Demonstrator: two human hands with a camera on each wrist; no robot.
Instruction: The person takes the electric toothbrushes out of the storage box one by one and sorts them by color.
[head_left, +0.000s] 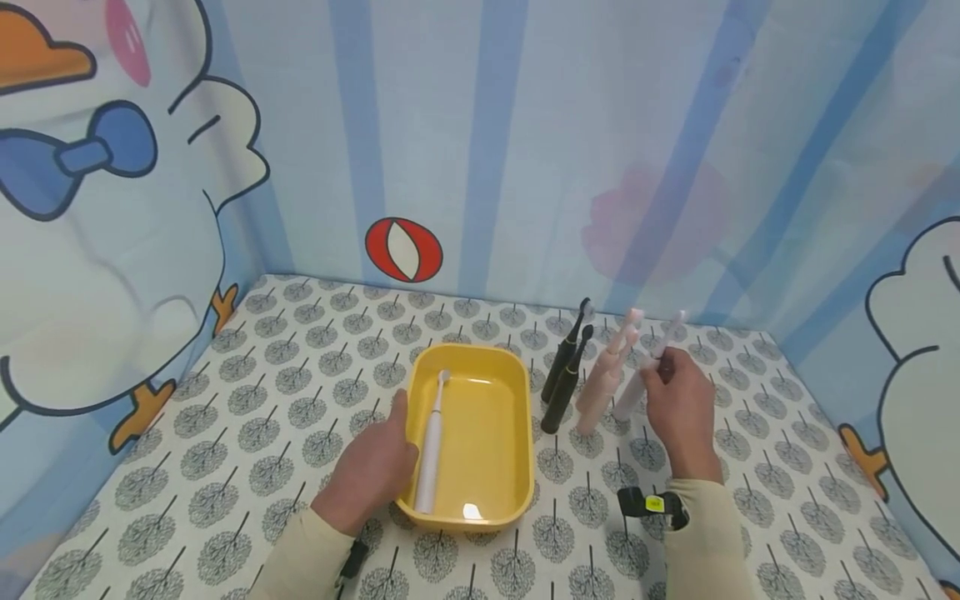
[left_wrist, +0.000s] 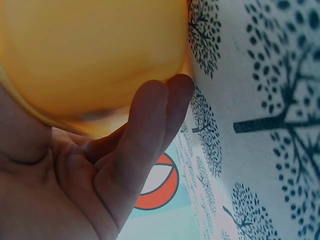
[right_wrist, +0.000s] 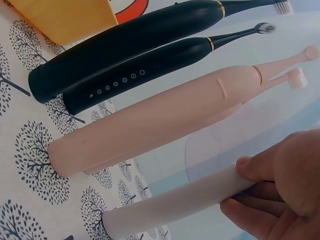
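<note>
My left hand (head_left: 372, 469) grips the left side of a yellow tray (head_left: 483, 437), thumb at the rim and fingers along the outer wall, as the left wrist view shows. Inside the tray, along its left wall, lies a white electric toothbrush (head_left: 430, 461). At the right, my right hand (head_left: 684, 410) pinches a second white electric toothbrush (right_wrist: 170, 201) near the top of its handle. That toothbrush is upright, its base right at the tablecloth. Beside it stand two pink electric toothbrushes (right_wrist: 155, 122), one behind the other.
Two black electric toothbrushes (head_left: 564, 385) stand between the tray and the pink pair. A white cloth with a grey tree print (head_left: 285, 508) covers the table. Behind it hangs a striped blue cartoon curtain (head_left: 450, 125).
</note>
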